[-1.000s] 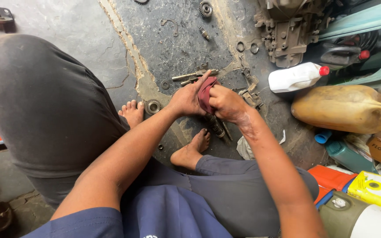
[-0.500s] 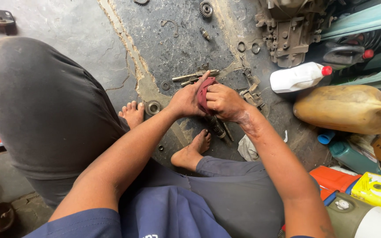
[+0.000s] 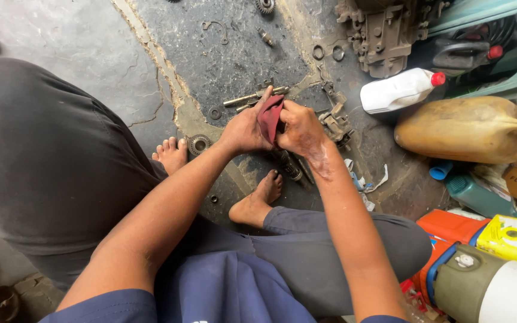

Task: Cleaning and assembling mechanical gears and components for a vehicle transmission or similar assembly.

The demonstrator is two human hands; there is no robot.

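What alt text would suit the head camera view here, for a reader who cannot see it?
A person sitting barefoot on a stained concrete floor presses a dark red rag between the left hand and right hand. Small metal parts lie scattered ahead; a white bottle with a red cap and a yellowish jug lie to the right.

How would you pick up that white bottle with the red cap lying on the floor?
Grip the white bottle around its wide body, coming down from above. It lies on its side with the red cap pointing right, so the broad flank faces up; the neck looks too narrow to hold steadily.
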